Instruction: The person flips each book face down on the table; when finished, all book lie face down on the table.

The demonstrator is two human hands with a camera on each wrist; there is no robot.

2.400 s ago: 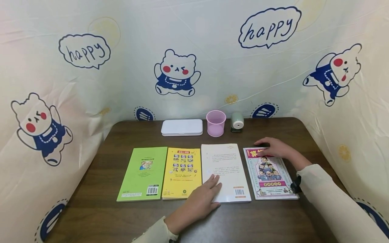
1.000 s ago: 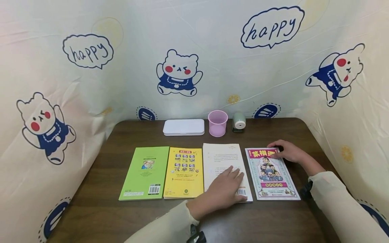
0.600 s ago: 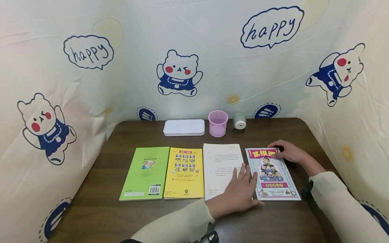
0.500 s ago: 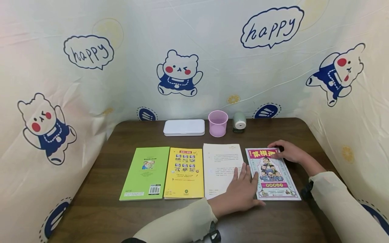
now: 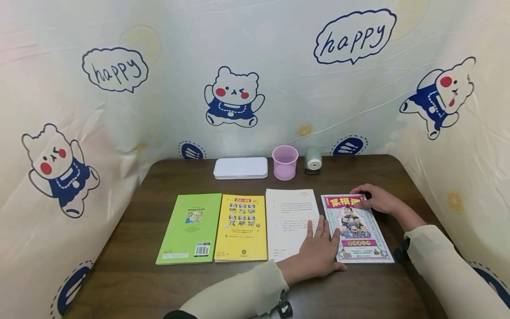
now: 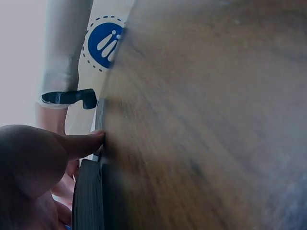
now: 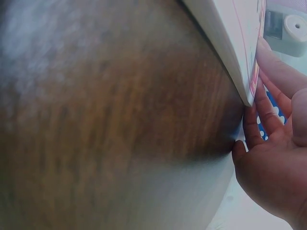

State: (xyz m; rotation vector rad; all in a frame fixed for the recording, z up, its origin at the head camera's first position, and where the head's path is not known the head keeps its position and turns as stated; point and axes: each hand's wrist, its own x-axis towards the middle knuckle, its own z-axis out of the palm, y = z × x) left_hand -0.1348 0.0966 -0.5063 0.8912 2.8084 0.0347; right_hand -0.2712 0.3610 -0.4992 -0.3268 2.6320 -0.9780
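Head view, item one: left hand, fingers straight and flat, resting across the seam between the white book and the comic book. Its thumb lies along the comic book's near left corner; fingertips point away from the person. Nothing is gripped.

Item two: right hand, laid on the comic book's far right corner, fingers lightly bent over the edge. Whether they pinch the cover or only press it, this view does not settle.

Relation of note: the comic book lies directly under both hands, its long axis running away from the person; the left hand holds the near end, the right hand the far end. Both are in contact, neither nearer.

To the left of the left hand: yellow book, then green book, edge to edge. Beyond the fingertips: white case, pink cup, green sharpener, on the wooden table.

Left wrist view adds: a fingertip touching a book edge at table level. Right wrist view adds: the fingers tucked at the raised corner of the comic book, the page stack visible, hidden from above.
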